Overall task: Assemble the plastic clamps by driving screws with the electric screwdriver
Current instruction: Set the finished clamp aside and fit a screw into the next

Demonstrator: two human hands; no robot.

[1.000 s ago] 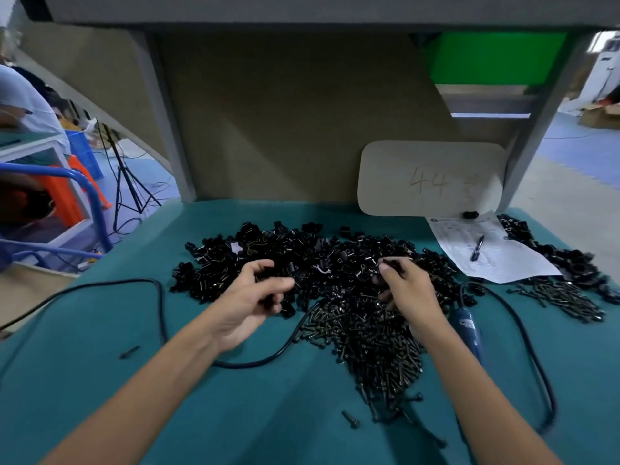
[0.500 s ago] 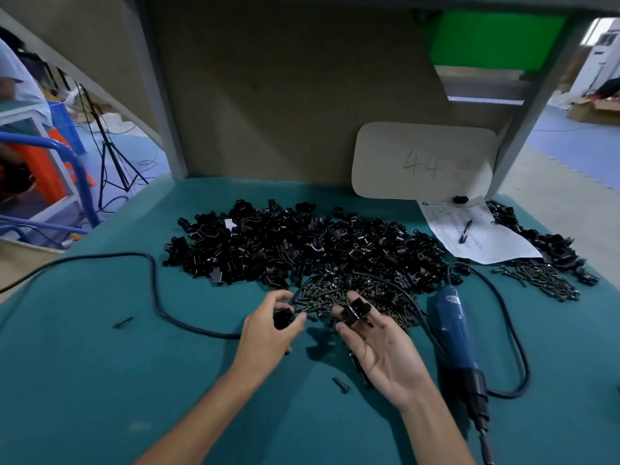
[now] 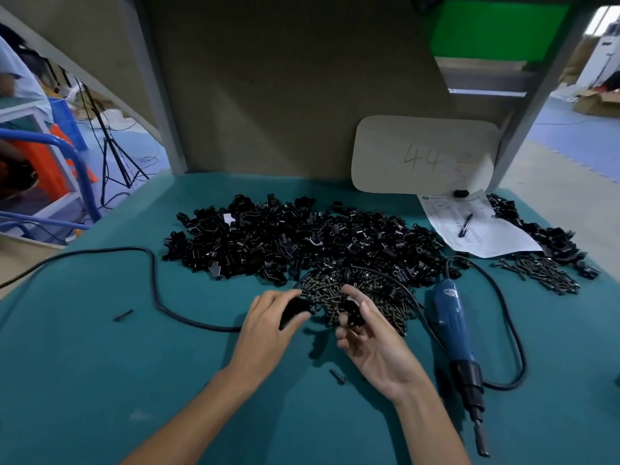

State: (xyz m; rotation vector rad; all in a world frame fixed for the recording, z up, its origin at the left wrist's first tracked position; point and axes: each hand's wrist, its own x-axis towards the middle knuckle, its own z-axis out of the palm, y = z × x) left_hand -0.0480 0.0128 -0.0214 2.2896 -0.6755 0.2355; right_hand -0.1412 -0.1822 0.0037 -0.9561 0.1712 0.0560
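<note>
Stray screw [image 3: 337, 376] lies short of fingertips [image 3: 349, 289]. Left hand [image 3: 268, 327] pinches clamp half [image 3: 295, 308], right hand [image 3: 375, 344] grips second half [image 3: 350, 313], held close for joining. Electric screwdriver [image 3: 453, 327] lies right, within reach. Screw pile [image 3: 369, 290] just beyond, clamp heap [image 3: 285, 239] farther.

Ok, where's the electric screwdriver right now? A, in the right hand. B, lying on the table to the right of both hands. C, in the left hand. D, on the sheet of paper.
B: the electric screwdriver lies untouched on the table, right of the right hand, which pinches a clamp piece.
</note>
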